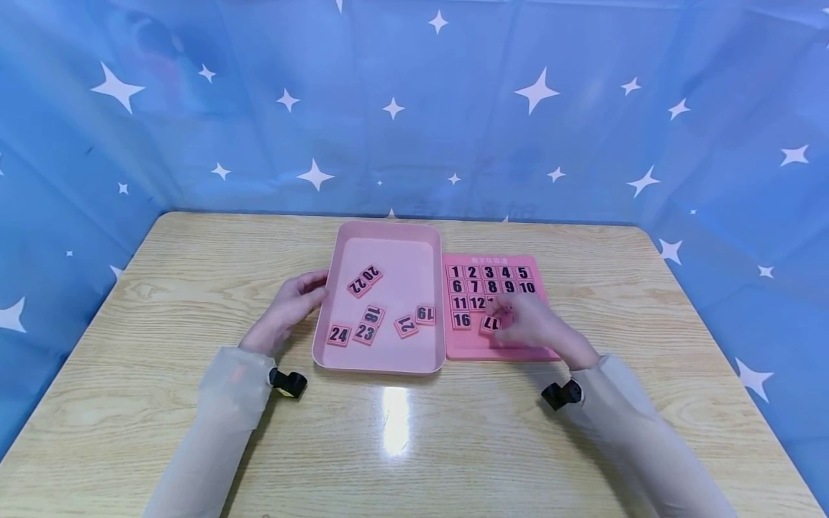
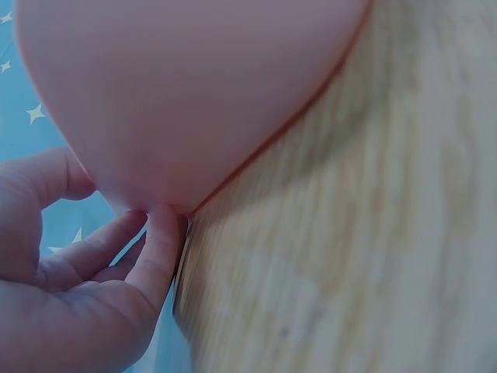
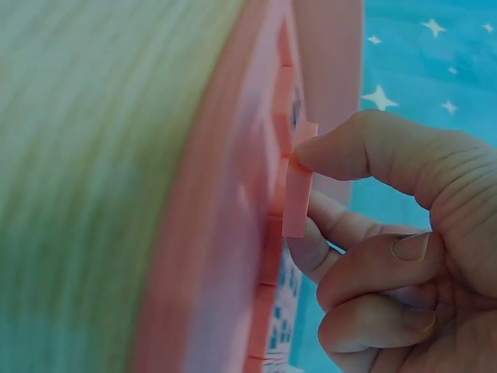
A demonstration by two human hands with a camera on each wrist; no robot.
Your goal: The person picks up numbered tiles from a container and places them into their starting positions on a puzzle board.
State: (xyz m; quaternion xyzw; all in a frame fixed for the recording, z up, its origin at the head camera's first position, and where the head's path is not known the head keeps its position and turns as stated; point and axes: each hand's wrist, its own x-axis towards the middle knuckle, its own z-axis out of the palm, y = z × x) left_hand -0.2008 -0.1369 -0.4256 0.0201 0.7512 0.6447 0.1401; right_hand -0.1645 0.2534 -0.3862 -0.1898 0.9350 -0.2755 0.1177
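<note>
My right hand (image 1: pixel 534 322) pinches a pink number tile (image 1: pixel 490 324) marked 17 between thumb and finger, over the lower part of a pink number board (image 1: pixel 476 351). In the right wrist view the tile (image 3: pixel 298 198) shows edge-on, close to the board's tiles. Tiles 1 to 10 fill the board's top two rows, with 11 and 12 below and 16 in the fourth row; my fingers hide part of the third row. At the left side of a pink tray (image 1: pixel 388 363), my left hand (image 1: pixel 285 309) holds its edge with thumb and fingers.
Several loose tiles lie in the tray, among them 24 (image 1: pixel 339 335), 23 (image 1: pixel 365 333) and 22 (image 1: pixel 357 287), some turned. Tray and board stand side by side on a wooden table (image 1: pixel 453 446). A blue starry cloth (image 1: pixel 363 86) hangs behind.
</note>
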